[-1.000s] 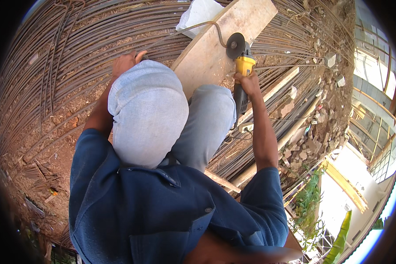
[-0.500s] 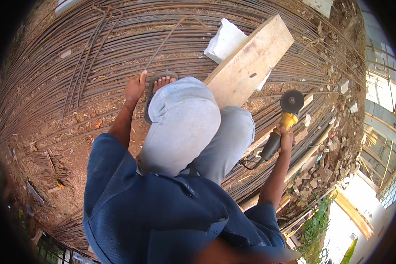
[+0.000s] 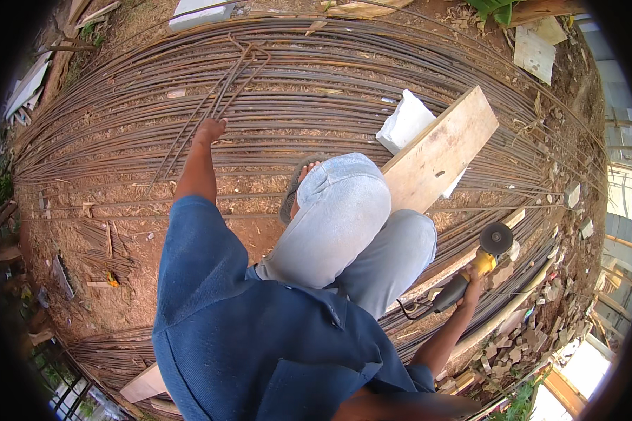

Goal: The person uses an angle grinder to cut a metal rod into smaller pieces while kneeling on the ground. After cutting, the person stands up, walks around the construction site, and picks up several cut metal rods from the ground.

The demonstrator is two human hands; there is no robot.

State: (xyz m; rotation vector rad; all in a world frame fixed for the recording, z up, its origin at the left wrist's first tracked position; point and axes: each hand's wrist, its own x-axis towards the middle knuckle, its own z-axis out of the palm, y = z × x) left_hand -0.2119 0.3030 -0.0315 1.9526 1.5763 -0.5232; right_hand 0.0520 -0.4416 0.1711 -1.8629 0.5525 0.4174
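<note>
My left hand (image 3: 212, 130) is stretched out to the far left, its fingers closed on a thin bent steel rod (image 3: 249, 67). Other hooked rods lie beside it, so which bar ends in my fingers is partly hidden. My right hand (image 3: 472, 286) grips a yellow and black angle grinder (image 3: 451, 293) by its body, out to the right of my knees. A dark round cutting disc (image 3: 496, 238) sits at its upper end; whether it spins I cannot tell. Its cord (image 3: 409, 313) runs back toward my leg.
Many long rusty steel bars (image 3: 316, 105) cover the ground ahead. A wooden plank (image 3: 446, 151) rests slanting on a white block (image 3: 405, 121). Short rod pieces (image 3: 105, 245) lie at left, broken stones (image 3: 516, 351) at right. My sandalled foot (image 3: 298, 186) stands near the bars.
My left hand has carried the bent rod leftward, over to the other hooked rods. My right hand keeps hold of the grinder. The whole view has shifted, showing more ground at the far left.
</note>
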